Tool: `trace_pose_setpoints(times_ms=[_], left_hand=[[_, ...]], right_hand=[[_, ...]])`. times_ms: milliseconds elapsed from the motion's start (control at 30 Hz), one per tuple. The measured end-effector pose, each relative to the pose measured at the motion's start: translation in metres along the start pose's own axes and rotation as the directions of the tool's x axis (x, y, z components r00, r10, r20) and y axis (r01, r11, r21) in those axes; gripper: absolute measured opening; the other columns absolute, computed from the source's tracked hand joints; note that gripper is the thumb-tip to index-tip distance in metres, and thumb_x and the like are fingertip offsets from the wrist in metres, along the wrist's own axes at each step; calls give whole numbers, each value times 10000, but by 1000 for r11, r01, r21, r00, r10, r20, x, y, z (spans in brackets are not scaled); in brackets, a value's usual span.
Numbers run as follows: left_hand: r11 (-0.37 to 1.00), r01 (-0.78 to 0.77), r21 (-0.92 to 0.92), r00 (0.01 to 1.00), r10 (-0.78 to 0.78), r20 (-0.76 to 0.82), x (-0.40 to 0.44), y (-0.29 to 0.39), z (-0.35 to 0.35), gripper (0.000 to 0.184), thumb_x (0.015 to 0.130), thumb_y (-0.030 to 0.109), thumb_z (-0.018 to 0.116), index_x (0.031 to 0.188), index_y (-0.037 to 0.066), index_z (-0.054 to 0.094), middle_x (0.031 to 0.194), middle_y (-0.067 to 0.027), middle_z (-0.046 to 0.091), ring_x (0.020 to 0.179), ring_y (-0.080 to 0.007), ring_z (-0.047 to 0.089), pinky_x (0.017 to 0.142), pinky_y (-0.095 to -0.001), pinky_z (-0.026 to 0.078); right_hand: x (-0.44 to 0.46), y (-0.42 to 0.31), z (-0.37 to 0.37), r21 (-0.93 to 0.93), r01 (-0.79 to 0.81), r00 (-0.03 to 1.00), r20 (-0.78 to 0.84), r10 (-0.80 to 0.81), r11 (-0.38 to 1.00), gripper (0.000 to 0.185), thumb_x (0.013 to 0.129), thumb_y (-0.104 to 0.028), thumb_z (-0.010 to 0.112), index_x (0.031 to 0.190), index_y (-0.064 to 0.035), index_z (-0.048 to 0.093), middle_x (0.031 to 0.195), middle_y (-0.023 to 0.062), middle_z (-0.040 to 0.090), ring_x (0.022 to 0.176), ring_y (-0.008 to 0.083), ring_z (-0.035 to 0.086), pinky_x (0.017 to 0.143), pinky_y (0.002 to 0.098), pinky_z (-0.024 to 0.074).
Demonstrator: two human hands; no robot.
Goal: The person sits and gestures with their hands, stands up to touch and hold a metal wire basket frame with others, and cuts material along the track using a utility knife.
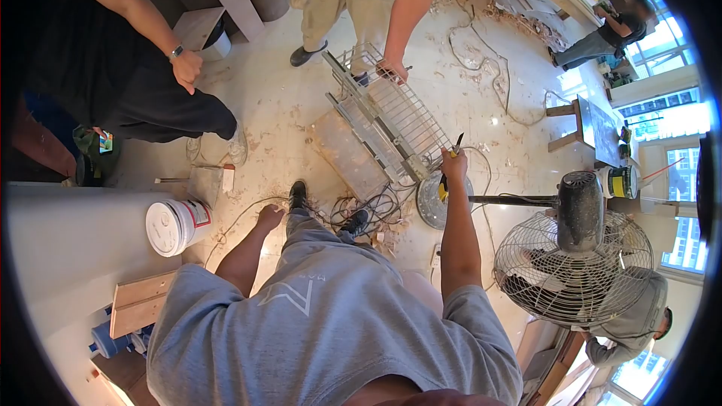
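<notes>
My right hand [453, 169] is closed around yellow-handled pliers [442, 192], whose dark tip points away from me. It is at the near end of a wire rack [402, 109] with metal side rails; whether it also touches the rack I cannot tell. The rack is tilted above the floor, and a co-worker's hand [392, 70] is at its far end. My left hand [271, 217] hangs low by my left leg with its fingers curled, and nothing shows in it. A flat board [347, 152] lies beneath the rack.
A standing fan [575, 255] is at my right, its round base [432, 206] near my right hand. Tangled cables [376, 206] lie by my feet. A white bucket [167, 228] stands left. Shavings litter the floor. Other people stand ahead and to the right; a low bench [594, 131] is right.
</notes>
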State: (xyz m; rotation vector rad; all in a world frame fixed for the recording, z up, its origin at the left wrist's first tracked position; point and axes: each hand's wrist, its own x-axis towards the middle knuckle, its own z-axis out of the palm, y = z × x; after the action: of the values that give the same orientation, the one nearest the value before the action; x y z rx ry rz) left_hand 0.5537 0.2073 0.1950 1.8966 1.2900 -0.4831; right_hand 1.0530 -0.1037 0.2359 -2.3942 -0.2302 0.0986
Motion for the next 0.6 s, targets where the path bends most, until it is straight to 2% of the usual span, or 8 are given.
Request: trace_pose_setpoints(times_ms=[167,267,367,467,600], left_hand=[[1000,-3,5,1000,3,-3,-3,1,2,527,849,375,660,1186,-29,619,1215,-225,617,1127,-337,597,954,-394,472],[1000,-6,-11,1000,6,-12,-5,1,4,542,835,387,664,1172,-35,623,1184,-234,630,1124,-340,602,960,-395,472],[1000,3,-19,1000,-3,6,-7,5,4,533,842,381,660,1177,-31,623,1189,-232,628,1122,-339,602,954,-394,474],[1000,23,-9,999,-23,29,-10,8,2,524,854,368,660,1196,-26,615,1208,-227,620,1132,-336,595,951,-392,474],[1000,19,10,999,-19,33,-12,8,4,523,853,369,662,1196,-21,615,1198,-225,625,1120,-337,600,947,-395,476]], right_hand=[[0,2,1,23,7,1000,-13,-7,1000,368,821,-277,742,961,16,569,627,121,607,444,217,592,433,341,463],[0,1,2,-30,33,998,-60,-35,999,368,818,-278,744,962,13,571,613,114,604,441,217,589,430,341,464],[-2,-6,-3,9,-6,1000,-12,6,1000,379,815,-290,747,961,13,574,596,112,601,444,219,595,428,345,465],[-7,-28,-16,42,-197,976,101,192,979,444,787,-304,739,1045,34,612,959,259,661,914,416,639,788,448,500],[-6,-26,-15,9,-189,978,94,187,982,450,786,-305,739,1056,31,609,967,264,656,920,424,632,794,452,498]])
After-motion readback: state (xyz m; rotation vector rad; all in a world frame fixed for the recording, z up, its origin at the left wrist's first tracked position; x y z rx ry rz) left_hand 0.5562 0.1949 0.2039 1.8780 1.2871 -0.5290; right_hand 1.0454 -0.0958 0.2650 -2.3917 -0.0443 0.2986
